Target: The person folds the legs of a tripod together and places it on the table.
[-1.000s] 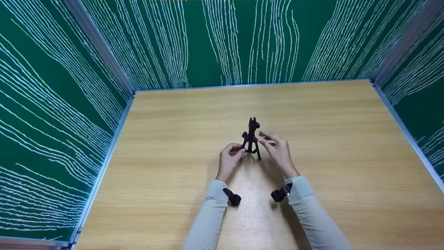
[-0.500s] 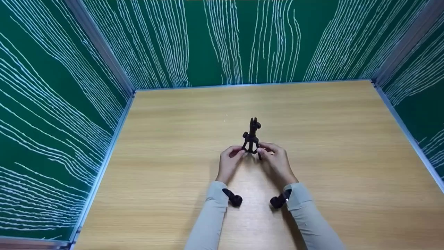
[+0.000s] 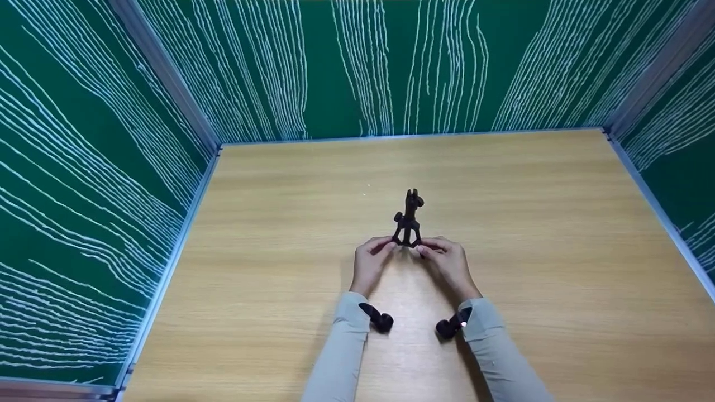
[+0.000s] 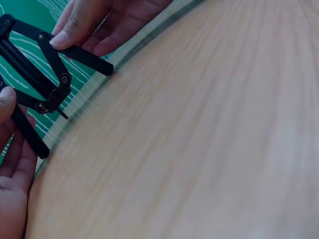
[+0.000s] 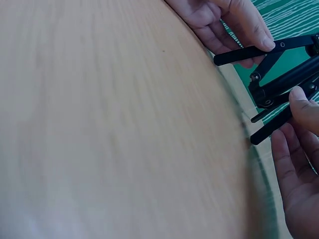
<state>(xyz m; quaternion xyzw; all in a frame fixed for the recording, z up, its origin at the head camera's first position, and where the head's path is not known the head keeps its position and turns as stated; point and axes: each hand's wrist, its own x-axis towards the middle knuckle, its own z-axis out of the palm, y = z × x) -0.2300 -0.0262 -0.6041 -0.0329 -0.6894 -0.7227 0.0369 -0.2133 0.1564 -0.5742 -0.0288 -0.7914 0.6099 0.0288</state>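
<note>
A small black tripod (image 3: 411,215) stands upright on the wooden table, its legs spread, with a knob on each side and a two-pronged top. My left hand (image 3: 370,265) pinches its left leg between thumb and fingers. Opposite, my right hand (image 3: 448,265) pinches the right leg the same way. The left wrist view shows hinged braces joining the legs to the central column, and a rounded leg tip (image 4: 104,67) sticking out past the right hand's fingers. From the right wrist, the other leg tip (image 5: 257,138) shows below the right thumb (image 5: 299,94).
Green panels (image 3: 329,84) with wavy white lines enclose the wooden table (image 3: 268,223) at the back and both sides, set in metal frames. Two tiny pale specks lie left of the tripod. Each wrist carries a black strapped camera (image 3: 382,322).
My right hand came down from beside the tripod's upper part to its right leg and now pinches it. My left hand has kept its hold on the left leg.
</note>
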